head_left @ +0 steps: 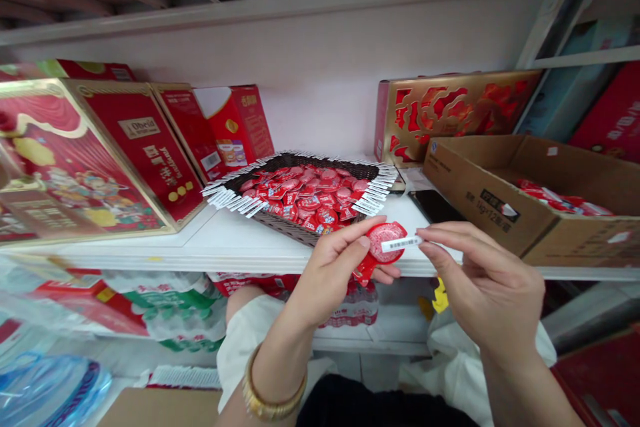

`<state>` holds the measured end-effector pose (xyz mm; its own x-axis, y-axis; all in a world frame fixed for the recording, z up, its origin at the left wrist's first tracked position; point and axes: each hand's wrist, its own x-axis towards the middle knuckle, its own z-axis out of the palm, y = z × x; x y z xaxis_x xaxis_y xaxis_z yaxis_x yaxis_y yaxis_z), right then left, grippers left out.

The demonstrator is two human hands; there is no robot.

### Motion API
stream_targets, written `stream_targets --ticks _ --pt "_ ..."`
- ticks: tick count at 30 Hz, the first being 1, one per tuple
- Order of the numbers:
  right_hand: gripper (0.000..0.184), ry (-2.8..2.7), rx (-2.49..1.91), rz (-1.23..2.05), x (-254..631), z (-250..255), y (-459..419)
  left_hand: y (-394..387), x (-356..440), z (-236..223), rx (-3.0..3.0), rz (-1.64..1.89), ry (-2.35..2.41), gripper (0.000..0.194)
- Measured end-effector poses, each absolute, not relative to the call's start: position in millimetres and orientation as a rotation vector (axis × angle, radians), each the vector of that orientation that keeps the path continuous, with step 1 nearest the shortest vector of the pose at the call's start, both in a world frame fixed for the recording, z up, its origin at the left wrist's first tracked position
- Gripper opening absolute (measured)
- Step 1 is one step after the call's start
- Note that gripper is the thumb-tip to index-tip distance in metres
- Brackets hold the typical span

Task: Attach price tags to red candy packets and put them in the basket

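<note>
Red and light, the sachet point(386, 243) sits at lower centre of the head view, a thin, soft plastic pouch that will probably flex and slip if squeezed, so its crimped edge looks like the surest place to take hold. Your left hand point(335, 273) grips it between thumb and fingers, with its round face turned toward you and a crumpled red tail hanging down and left. Your right hand point(487, 287) pinches the end of a white barcode strip point(401, 243), which looks flimsy and lies almost level across the sachet, its long axis rising slightly to the right. Behind your hands, a wicker tray point(287, 227) of similar red sachets rests on a white shelf point(150, 250), with strips fanned along its rim. At right stands an open cardboard box point(480, 207), with a black phone point(435, 205) beside it; red gift boxes point(100, 153) crowd the left.
</note>
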<state>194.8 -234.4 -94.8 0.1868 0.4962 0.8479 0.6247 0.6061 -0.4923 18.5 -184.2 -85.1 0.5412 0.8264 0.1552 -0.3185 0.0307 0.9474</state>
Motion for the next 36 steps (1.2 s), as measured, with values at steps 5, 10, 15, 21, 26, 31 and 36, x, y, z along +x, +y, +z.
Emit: stream_targets --ticks 5,10,15,21,26,31,36 --pt "0.021 -1.557 -0.958 -0.164 197.2 -99.0 -229.5 -190.3 21.2 -86.1 1.225 0.929 0.513 0.044" --pt "0.024 -1.586 -0.947 -0.169 199.5 -101.7 -229.0 -194.5 26.5 -81.5 1.309 0.954 0.608 0.044" --pt "0.027 -1.528 -1.018 0.100 202.2 -102.2 -228.7 -196.8 32.3 -80.7 1.373 0.957 0.641 0.043" --pt "0.010 -1.408 -1.091 0.336 204.2 -109.2 -224.4 -197.6 39.6 -85.0 1.323 0.942 0.623 0.042" --pt "0.017 -1.296 -1.080 0.472 204.5 -109.5 -224.7 -197.2 43.1 -84.6 1.315 0.960 0.625 0.036" --pt "0.027 -1.264 -1.029 0.450 205.9 -105.4 -224.9 -197.2 44.2 -86.4 1.314 0.925 0.636 0.035" --pt "0.020 -1.242 -1.068 0.472 207.3 -108.2 -224.8 -195.9 45.0 -92.2 1.287 0.900 0.584 0.037"
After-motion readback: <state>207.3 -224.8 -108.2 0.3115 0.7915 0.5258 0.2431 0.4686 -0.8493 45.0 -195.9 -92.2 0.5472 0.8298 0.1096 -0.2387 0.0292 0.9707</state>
